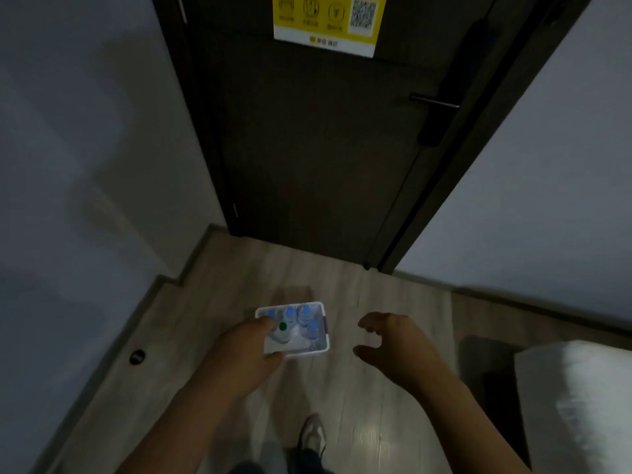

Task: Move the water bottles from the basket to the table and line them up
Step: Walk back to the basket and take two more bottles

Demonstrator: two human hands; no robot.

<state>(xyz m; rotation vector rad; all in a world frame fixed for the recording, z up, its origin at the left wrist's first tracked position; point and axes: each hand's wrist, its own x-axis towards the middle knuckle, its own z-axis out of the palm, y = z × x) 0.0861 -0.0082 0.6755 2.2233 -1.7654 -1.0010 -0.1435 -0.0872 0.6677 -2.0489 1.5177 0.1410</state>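
A small white basket (pixel 326 331) stands on the wood floor in front of a dark door. Several clear water bottles with blue caps (pixel 305 314) stand upright in it, and one has a green cap (pixel 282 326). My left hand (pixel 246 350) reaches down over the basket's left side with forefinger and thumb spread apart; it covers that edge in view and holds nothing. My right hand (pixel 393 340) hovers to the right of the basket, apart from it, fingers loosely curved and empty. No table is in view.
The dark door (pixel 307 148) with a bar handle (pixel 434 101) and a yellow sign (pixel 328 22) closes the far end. Pale walls stand on both sides. A white bed corner (pixel 574 398) is at lower right. My shoe (pixel 313 436) is below the basket.
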